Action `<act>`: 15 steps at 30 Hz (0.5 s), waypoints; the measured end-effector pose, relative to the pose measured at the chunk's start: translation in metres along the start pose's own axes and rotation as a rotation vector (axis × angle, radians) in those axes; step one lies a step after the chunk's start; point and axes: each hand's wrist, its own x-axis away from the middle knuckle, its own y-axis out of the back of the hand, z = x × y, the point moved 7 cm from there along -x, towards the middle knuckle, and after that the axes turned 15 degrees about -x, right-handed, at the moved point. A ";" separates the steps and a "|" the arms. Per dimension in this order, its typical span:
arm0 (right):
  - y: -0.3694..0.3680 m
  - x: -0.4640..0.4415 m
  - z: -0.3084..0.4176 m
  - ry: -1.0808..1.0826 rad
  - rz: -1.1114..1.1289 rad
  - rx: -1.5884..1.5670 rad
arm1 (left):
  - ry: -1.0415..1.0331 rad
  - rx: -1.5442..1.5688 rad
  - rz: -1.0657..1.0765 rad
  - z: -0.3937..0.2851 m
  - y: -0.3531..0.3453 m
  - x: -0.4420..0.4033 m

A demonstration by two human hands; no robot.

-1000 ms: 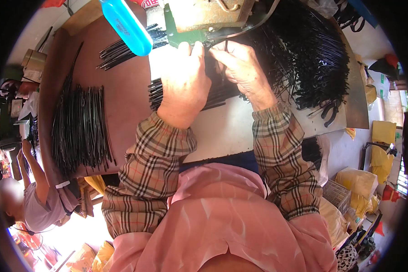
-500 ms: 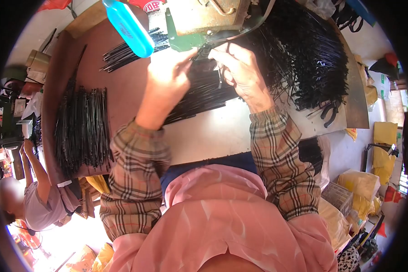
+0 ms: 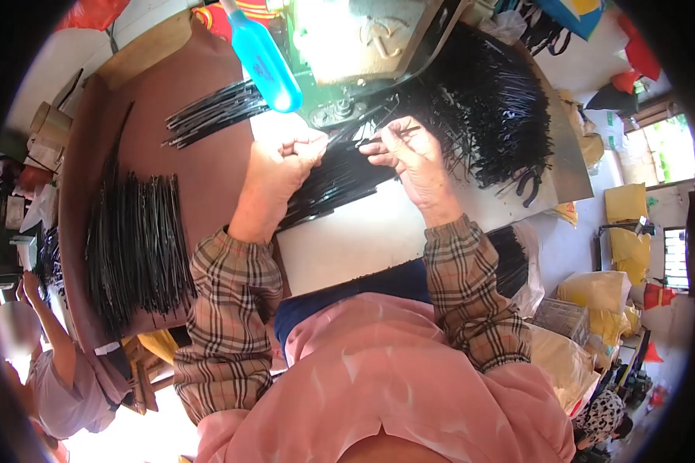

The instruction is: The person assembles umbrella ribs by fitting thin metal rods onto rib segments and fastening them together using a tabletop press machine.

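My left hand (image 3: 279,174) is closed in a pinch in front of the green machine (image 3: 333,114). A thin dark strip shows at its fingertips. To its right, my right hand (image 3: 413,166) pinches a thin black strip (image 3: 371,141) between thumb and fingers. The two hands are apart. Under and between them lies a pile of thin black strips (image 3: 328,185). Just above the left hand hangs a blue lamp (image 3: 266,65), its bright light washing out part of the view. What the strips are exactly is too fine to tell.
A bundle of black strips (image 3: 135,247) lies on the brown table (image 3: 208,170) at left, another bundle (image 3: 212,114) behind. A large black heap (image 3: 502,108) and pliers (image 3: 527,185) are at right. At far left sits another person (image 3: 77,386).
The view has shifted, so the machine and lamp show lower and the lamp further right. My hands have drawn back a little from the machine and moved slightly apart.
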 end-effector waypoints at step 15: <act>0.001 -0.014 0.001 -0.113 -0.028 -0.038 | -0.055 -0.138 -0.123 -0.002 -0.011 -0.002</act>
